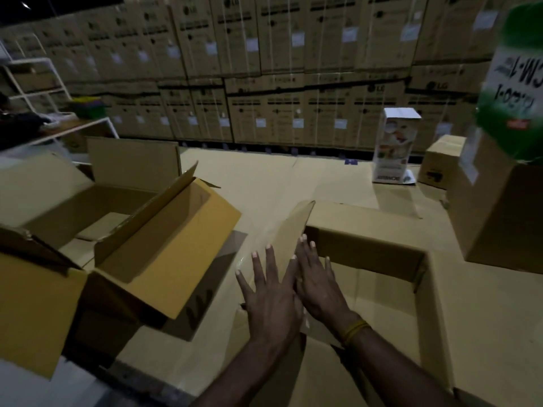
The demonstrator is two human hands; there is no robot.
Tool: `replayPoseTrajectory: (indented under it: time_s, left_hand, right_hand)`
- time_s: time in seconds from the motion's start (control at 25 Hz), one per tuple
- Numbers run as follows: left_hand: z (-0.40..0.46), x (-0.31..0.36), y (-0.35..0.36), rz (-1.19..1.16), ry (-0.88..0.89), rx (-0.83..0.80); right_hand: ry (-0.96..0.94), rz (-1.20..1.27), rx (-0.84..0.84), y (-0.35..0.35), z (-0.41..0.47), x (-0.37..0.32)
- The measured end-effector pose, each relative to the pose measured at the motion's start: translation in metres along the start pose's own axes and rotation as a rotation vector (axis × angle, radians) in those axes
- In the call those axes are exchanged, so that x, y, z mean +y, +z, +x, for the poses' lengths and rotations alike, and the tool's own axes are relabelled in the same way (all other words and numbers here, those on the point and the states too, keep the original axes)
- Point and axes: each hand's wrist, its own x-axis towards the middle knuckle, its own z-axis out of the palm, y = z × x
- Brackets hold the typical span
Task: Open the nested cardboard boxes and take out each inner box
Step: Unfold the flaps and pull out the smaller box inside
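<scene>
Two boxes are already open. One open box (164, 239) sits to the left, tipped a bit, with its flaps up. The other, the big box (382, 289), is right in front, mouth facing up, and its long side runs away from the person. I cannot see another box inside it. The left hand (273, 301) and right hand (320, 286) lie flat with straight fingers, pressing its left flap (282, 239) outward. Any boxes still nested are hidden.

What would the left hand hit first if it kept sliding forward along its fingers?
Likely nothing new: the left hand lies flat on the raised brown cardboard flap, fingers pointing up its slope. Past its top edge, bare cardboard-covered floor; depth unclear.
</scene>
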Motion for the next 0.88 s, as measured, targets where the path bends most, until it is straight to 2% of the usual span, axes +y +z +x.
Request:
replayPoseTrajectory:
  time_s: [0.12, 0.36, 0.56, 0.68, 0.76, 0.88]
  left_hand:
    - [0.015, -0.033, -0.008, -0.005, -0.031, 0.194]
    - [0.042, -0.101, -0.002, -0.06, -0.159, 0.302]
    - [0.048, -0.144, 0.027, -0.025, -0.26, 0.166]
    - [0.039, -0.146, 0.058, -0.041, -0.24, -0.045]
    - [0.027, -0.139, 0.081, -0.157, -0.198, -0.127]
    - [0.017, -0.134, 0.101, -0.437, -0.098, -0.155]
  right_hand:
    - [-0.053, -0.012, 0.008, 0.0, 0.025, -0.027]
    - [-0.177, 0.045, -0.105, 0.033, 0.04, -0.078]
    - [-0.136, 0.016, -0.185, 0.068, 0.025, -0.087]
    - [-0.096, -0.022, -0.244, 0.078, 0.016, -0.084]
    - [-0.067, -0.048, -0.256, 0.079, 0.013, -0.084]
    - [-0.047, -0.06, -0.241, 0.079, 0.004, -0.085]
